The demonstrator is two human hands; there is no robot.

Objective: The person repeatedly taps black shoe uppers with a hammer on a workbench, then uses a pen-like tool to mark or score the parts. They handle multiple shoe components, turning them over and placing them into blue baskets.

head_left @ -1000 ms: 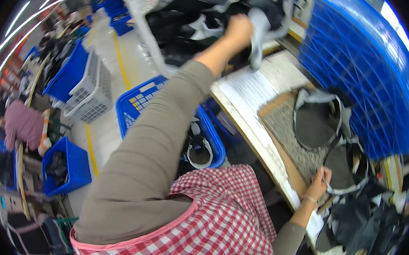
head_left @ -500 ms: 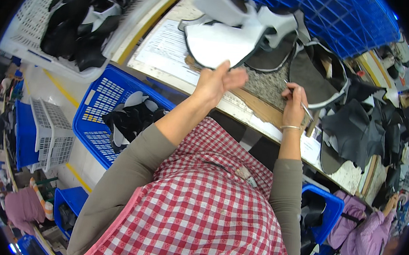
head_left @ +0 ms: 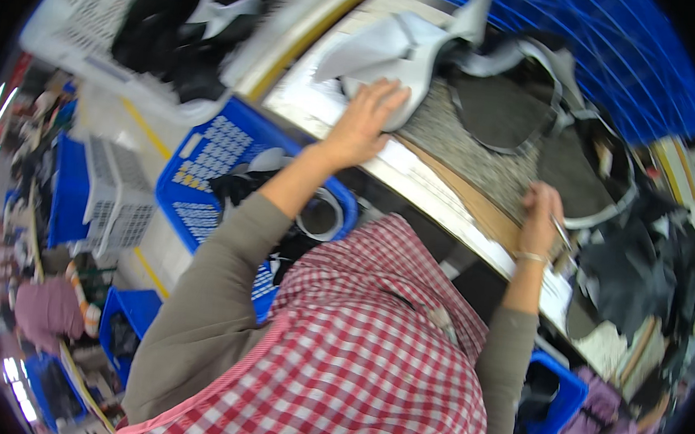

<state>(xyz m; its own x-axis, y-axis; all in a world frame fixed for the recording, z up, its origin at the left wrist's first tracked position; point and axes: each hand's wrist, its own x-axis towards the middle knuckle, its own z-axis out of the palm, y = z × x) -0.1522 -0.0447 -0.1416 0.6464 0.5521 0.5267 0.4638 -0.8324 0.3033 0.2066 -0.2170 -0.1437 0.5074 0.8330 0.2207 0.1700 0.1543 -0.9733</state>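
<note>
Resting on the white piece: left hand (head_left: 364, 121) – palm down, fingers extended and slightly apart, wrapped around nothing that shows.
White piece (head_left: 379, 54): 1, curved; toward the worktop's (head_left: 415, 176) left end, its lower part near the front edge.
Right hand (head_left: 541, 214): fingers curled closely round 1 slim silvery tool (head_left: 560, 230); near the front edge, contact with the grey piece beside it unclear.
Grey pieces: 2, pale-rimmed – the left (head_left: 504, 107) partly over a speckled board (head_left: 480, 163), the right (head_left: 584, 173) next to it.
Black pieces (head_left: 634, 261): heaped toward the right end.
Risk, white piece: could skid or crease if the flat hand presses unevenly.
Risk, tool: its tip could mark a grey rim if the right wrist swings inward.
</note>
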